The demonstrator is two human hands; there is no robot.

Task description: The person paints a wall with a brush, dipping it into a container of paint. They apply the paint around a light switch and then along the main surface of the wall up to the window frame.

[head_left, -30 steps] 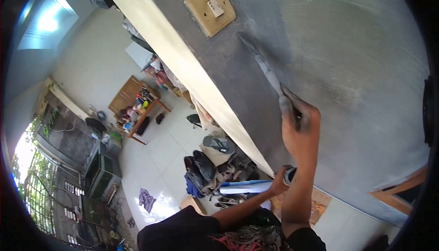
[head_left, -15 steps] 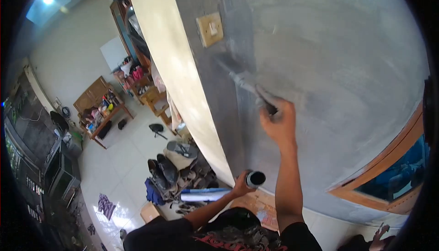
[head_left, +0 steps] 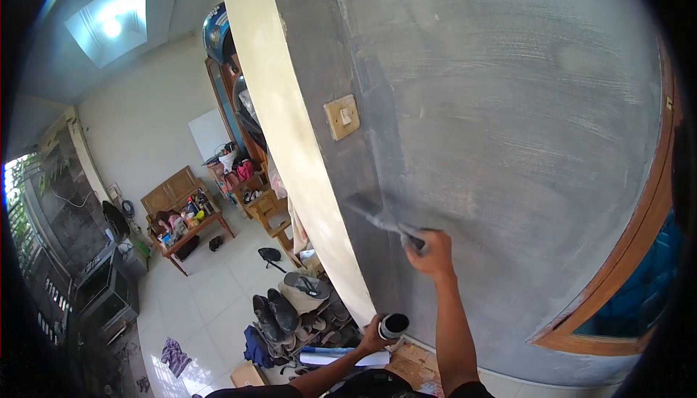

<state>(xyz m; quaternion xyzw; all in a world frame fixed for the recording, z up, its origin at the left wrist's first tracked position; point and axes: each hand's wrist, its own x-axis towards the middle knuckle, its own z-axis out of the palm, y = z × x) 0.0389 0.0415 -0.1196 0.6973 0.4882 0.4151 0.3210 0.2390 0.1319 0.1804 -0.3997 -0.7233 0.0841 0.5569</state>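
My right hand [head_left: 430, 253] is closed around the dark handle of a paintbrush [head_left: 385, 222]. The brush is smeared grey, and its bristle end meets the grey wall [head_left: 494, 144] below the switch. Lower down, my left hand [head_left: 374, 335] grips a small paint can [head_left: 394, 325] whose opening looks dark inside. A yellowed light switch [head_left: 342, 117] is fixed to the wall above the brush. Streaky brush marks cover the grey surface, and a cream wall edge [head_left: 305, 137] runs along its left side.
Shoes [head_left: 279, 311] and sandals are piled on the floor near the wall's foot. A wooden bench [head_left: 185, 213] loaded with items stands at the back left. A wood-framed window [head_left: 581, 333] borders the grey wall at right. A purple cloth [head_left: 175, 357] lies on the tiles.
The view has tilted upward, so the switch and wall appear lower. The brush in my right hand is now farther below the switch. My left hand still holds the can.
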